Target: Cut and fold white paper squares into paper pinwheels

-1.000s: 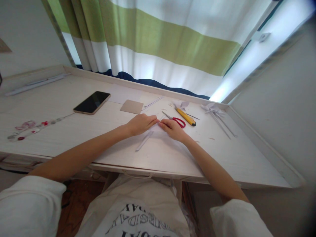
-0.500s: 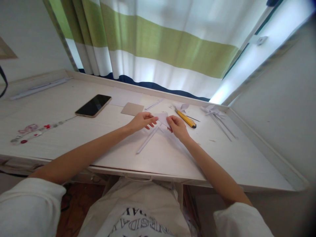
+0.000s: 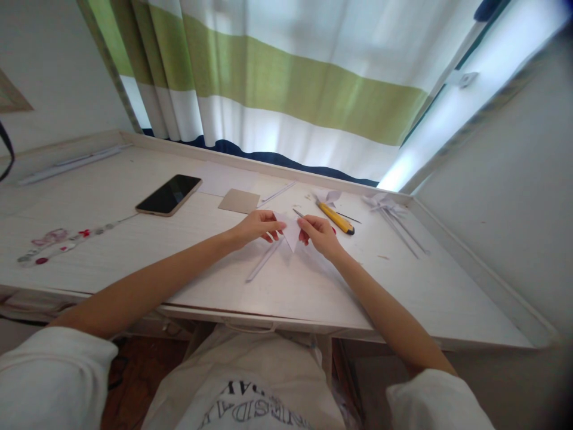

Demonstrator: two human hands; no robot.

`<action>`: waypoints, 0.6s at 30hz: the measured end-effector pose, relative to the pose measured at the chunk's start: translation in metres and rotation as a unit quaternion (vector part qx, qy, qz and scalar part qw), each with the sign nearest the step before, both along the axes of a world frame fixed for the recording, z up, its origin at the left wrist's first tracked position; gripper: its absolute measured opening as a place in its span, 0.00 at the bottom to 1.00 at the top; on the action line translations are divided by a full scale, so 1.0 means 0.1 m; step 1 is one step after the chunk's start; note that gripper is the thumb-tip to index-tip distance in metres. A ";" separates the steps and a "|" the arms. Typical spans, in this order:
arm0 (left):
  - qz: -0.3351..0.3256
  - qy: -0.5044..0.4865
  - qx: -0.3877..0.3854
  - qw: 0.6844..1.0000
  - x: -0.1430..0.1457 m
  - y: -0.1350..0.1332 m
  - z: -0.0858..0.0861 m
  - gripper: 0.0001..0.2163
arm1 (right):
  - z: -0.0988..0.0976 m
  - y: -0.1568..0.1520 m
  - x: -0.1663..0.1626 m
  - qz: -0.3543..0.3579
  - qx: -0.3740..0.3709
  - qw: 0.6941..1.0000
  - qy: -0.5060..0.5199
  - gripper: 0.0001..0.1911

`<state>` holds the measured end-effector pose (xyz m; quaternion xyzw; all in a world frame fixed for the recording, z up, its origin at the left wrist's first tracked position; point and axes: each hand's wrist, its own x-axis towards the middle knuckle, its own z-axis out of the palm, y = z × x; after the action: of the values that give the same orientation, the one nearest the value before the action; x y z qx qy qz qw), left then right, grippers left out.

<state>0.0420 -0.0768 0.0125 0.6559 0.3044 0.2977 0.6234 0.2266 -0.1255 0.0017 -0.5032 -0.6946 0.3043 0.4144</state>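
Observation:
My left hand (image 3: 259,227) pinches the upper left part of a small white folded paper (image 3: 290,232), its pointed corner hanging down. At its right side, my right hand (image 3: 319,232) is closed around a slim tool with a grey pointed metal tip (image 3: 298,212); a bit of red shows past the fingers. Whether this is a pair of scissors is hidden by the hand. I cannot tell if the right fingers also grip the paper. Below the paper a thin white paper stick (image 3: 264,261) lies on the desk.
On the white desk (image 3: 286,298) a yellow utility knife (image 3: 336,217) lies right of my hands, near paper pinwheels (image 3: 385,204) on sticks. A tan square card (image 3: 239,200), a black phone (image 3: 169,194) and a string of charms (image 3: 71,242) lie to the left.
The paper has turned so that one corner points down. The metal tip and red part now show at my right hand. My left hand keeps its pinch.

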 end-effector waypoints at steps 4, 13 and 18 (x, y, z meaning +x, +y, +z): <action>-0.014 -0.016 -0.031 0.999 0.03 -0.06 -0.03 0.14 | 0.01 -0.04 -0.04 -0.004 0.020 1.000 -0.022 0.15; -0.015 0.002 -0.047 0.999 0.06 -0.11 -0.07 0.15 | 0.11 0.00 0.05 -0.040 -0.007 0.982 -0.183 0.14; 0.004 0.012 -0.061 0.998 0.07 -0.07 -0.10 0.14 | 0.17 0.10 0.38 -0.160 -0.017 0.932 -0.325 0.13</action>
<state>0.0493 -0.0839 0.0022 0.6189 0.3321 0.2727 0.6576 0.2650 -0.1158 0.0186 -0.6860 -0.6963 0.0654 0.2010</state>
